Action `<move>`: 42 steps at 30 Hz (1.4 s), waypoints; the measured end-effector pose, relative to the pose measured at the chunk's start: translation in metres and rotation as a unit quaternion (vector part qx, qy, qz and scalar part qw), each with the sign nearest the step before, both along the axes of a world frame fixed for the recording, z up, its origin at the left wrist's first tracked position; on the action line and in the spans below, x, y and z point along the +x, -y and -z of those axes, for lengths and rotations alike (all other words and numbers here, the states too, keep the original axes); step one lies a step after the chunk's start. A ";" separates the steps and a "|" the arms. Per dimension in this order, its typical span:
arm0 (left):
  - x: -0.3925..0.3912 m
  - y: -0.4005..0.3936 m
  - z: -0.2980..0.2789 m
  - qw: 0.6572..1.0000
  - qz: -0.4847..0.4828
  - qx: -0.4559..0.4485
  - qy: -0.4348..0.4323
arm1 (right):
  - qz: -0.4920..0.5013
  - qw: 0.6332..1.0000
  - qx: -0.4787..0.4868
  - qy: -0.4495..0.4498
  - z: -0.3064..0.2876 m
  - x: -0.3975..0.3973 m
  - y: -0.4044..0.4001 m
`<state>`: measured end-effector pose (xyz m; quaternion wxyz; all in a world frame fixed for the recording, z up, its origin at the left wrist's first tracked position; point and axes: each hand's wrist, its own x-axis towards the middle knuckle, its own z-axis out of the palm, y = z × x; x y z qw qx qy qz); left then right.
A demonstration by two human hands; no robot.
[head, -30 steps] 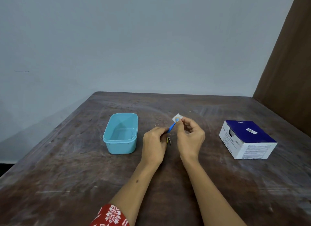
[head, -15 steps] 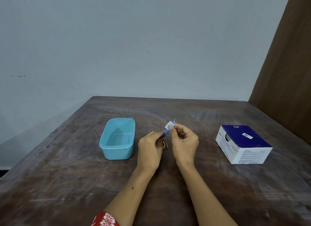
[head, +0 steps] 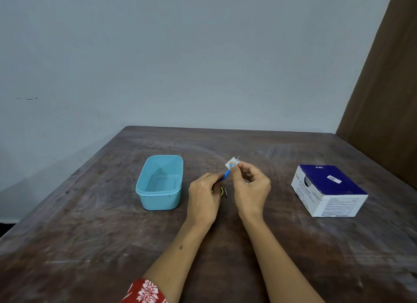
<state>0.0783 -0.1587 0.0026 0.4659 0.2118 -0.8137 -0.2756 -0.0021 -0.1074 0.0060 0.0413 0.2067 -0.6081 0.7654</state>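
Just right of the frame's centre, above the worktop (head: 90, 246), both hands meet on a small blue piece (head: 226, 174) capped by a white tab (head: 232, 163). The left hand (head: 203, 196) has its fingers curled round the lower end of the blue piece. The right hand (head: 252, 189) pinches the tab between thumb and forefinger, its other fingers loosely bent. Something small, yellow and dark shows beneath the left hand; I cannot tell what it is. The work looks like peeling the tab off. Both grips are tiny, so a hard or skewed pull could tear the tab and leave part stuck, or jerk the blue piece out of the left fingers onto the worktop. If it hides a needle, which cannot be seen, a slip might prick a fingertip. The tub (head: 158, 201) at left and the box (head: 331, 189) at right stand well apart from the hands.
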 end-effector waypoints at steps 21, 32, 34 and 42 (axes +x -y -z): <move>-0.002 -0.001 0.001 1.000 0.007 0.005 0.009 | 0.019 0.999 -0.037 0.024 -0.007 0.002 -0.002; 0.000 -0.001 0.000 0.999 -0.021 -0.012 0.045 | 0.054 0.997 -0.053 0.017 -0.012 0.004 -0.005; 0.001 0.000 0.000 0.999 -0.022 -0.013 0.047 | 0.042 0.998 -0.050 0.020 -0.010 0.002 -0.003; 0.001 -0.001 -0.004 1.000 -0.017 -0.010 0.013 | -0.023 0.999 0.033 -0.007 0.003 0.002 0.003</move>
